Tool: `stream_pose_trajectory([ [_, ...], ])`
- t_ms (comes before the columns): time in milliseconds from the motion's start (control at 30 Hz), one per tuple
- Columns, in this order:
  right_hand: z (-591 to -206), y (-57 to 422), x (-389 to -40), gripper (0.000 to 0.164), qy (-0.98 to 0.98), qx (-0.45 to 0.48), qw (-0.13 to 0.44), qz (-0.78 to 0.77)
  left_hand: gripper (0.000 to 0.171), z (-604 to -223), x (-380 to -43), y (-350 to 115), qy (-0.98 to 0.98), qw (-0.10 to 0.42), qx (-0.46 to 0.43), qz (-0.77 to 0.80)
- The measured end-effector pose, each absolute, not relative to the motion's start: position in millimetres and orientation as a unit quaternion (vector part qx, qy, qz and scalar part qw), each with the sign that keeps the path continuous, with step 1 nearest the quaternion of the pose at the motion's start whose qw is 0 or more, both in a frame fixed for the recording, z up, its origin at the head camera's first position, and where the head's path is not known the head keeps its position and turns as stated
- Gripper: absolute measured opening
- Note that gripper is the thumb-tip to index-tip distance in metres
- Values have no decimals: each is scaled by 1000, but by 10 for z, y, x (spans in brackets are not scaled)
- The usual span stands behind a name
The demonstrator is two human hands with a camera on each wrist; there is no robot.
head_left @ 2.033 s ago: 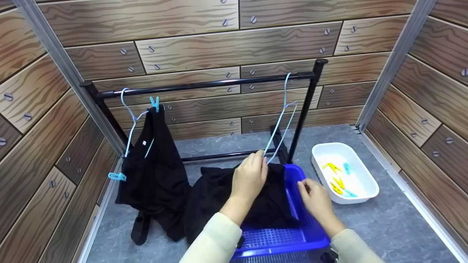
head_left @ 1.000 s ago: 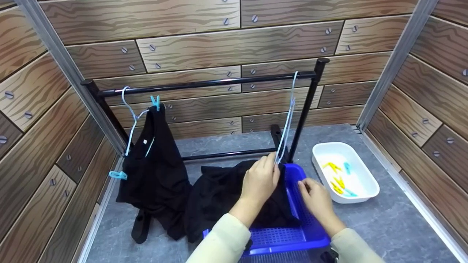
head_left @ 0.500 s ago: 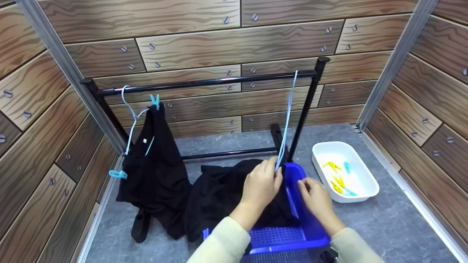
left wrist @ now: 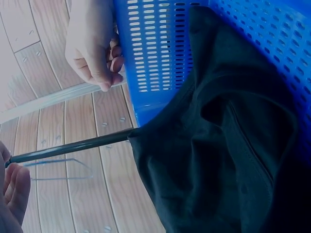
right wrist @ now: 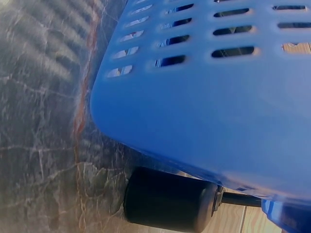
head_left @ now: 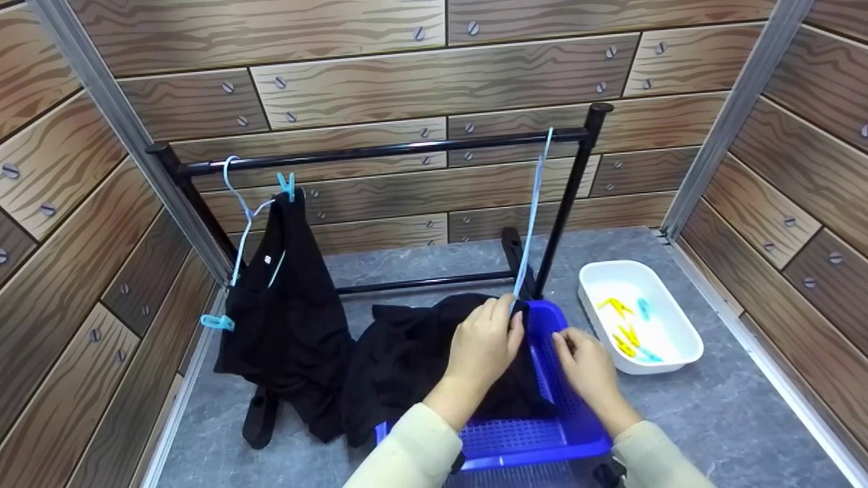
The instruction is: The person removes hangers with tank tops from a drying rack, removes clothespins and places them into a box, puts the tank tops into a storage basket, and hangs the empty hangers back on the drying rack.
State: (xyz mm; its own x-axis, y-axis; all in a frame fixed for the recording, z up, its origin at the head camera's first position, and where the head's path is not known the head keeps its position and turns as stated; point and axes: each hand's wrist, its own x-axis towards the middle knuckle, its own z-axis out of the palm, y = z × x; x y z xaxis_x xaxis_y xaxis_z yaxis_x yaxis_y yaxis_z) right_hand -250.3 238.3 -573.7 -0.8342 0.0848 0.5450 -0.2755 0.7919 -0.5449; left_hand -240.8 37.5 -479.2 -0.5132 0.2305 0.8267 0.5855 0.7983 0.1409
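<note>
My left hand (head_left: 483, 342) pinches the lower end of a light blue wire hanger (head_left: 534, 217) that hooks over the right end of a black rack's top bar (head_left: 407, 148). The hanger is seen nearly edge-on. Beneath that hand, a black garment (head_left: 400, 359) lies heaped in and over the side of a blue slotted basket (head_left: 522, 459). My right hand (head_left: 588, 371) hovers beside the basket's right rim, its fingers loosely curled around nothing. In the left wrist view the right hand (left wrist: 92, 43) shows the same loose curl outside the basket (left wrist: 150, 104).
A black strapped garment (head_left: 291, 318) hangs at the left on another hanger (head_left: 245, 210), with a blue clothespin (head_left: 287, 184) at its strap and another clothespin (head_left: 217, 322) lower down. To the right stands a white tub (head_left: 685, 339) with yellow and blue clothespins. Wood-patterned walls enclose the floor.
My left hand has shifted right with the hanger. Its hook has slid toward the bar's right end, and the hanger has turned from spread to nearly edge-on. My right hand has stayed in place.
</note>
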Motion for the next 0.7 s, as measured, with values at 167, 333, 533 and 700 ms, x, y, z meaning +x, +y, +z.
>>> stream_pose_trajectory([
  [167,-5742,2375,-2506,17,-904,52,278,321,21,-4812,-2421,364,-846,427,-243,-206],
  [333,-5747,2380,-2504,17,-903,52,277,324,19,-4809,-2421,346,-849,419,-243,-212],
  [533,-5743,2397,-2505,16,-903,51,279,323,14,-4783,-2419,288,-847,425,-242,-210],
  [700,-5747,2389,-2504,16,-903,50,277,324,11,-4794,-2416,213,-848,426,-236,-210],
])
